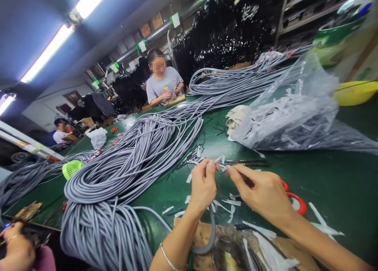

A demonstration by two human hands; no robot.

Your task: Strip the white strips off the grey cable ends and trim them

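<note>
Above the green table (pixel 339 184), both hands' grip on a grey cable (pixel 213 227).

- Light came from fluorescent tubes (pixel 56 47) overhead, blown out white, tinting the ceiling bluish
- Right of the tubes, black bags (pixel 224 31) showed specular glare
- Frame edges bent and stretched; the plastic bag (pixel 298 106) stayed reasonably sharp; soft shadows

Left hand (pixel 203 184): raised, fingers curled shut, thumb pinched to forefinger, bracelet at wrist.
Right hand (pixel 260 192): forefinger and thumb extended leftward, tips meeting left fingertips.
Forearms: bare, converging from below.
</note>
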